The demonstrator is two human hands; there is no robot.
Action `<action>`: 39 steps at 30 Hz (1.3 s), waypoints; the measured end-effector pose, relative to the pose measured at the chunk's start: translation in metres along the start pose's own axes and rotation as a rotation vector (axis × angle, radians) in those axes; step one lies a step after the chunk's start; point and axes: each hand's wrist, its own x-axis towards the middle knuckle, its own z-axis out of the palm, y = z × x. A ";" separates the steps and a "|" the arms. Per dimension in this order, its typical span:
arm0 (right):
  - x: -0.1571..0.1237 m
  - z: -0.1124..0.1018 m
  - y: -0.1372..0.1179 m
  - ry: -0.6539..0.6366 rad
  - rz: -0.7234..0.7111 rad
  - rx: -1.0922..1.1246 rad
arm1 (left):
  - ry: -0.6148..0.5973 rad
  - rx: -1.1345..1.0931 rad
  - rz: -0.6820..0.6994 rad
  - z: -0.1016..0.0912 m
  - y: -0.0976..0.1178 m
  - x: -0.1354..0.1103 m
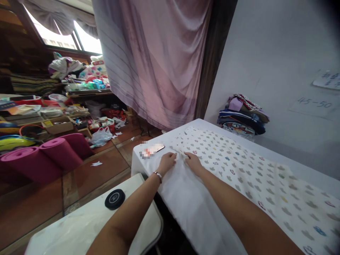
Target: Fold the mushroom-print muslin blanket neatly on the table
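The printed cloth [239, 166] looks mostly laid out, nearly flat toward four o'clock, but at centre it is bunched – pinched in the curled fingers of both left hand [167, 161] and right hand [193, 163] – and seems not yet smoothed there. It covers much of the white table [172, 136]; around it, a curtain [159, 63] hangs at eleven, rolled mats [26, 161] lie at nine, clothes [243, 117] are stacked at two, and a black disc [115, 199] sits at eight.

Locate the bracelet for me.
In the head view, slightly left of and below centre, the bracelet circles the left wrist, by the left hand.
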 end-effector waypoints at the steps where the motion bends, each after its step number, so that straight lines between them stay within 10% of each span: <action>1: -0.001 -0.001 -0.001 0.004 -0.022 0.028 | -0.030 -0.052 -0.036 0.011 0.001 -0.002; 9: -0.006 -0.001 -0.002 -0.037 -0.130 0.025 | -0.045 -0.269 -0.130 0.047 0.003 -0.001; 16: -0.010 -0.002 -0.006 0.097 -0.130 -0.110 | -0.015 -0.320 -0.148 0.041 0.002 -0.002; 32: -0.021 0.001 -0.030 -0.084 -0.225 -0.387 | 0.132 -0.131 0.014 0.040 -0.009 0.010; 39: -0.077 -0.030 -0.005 -0.025 -0.409 -0.323 | 0.203 -0.042 0.062 0.032 0.003 0.033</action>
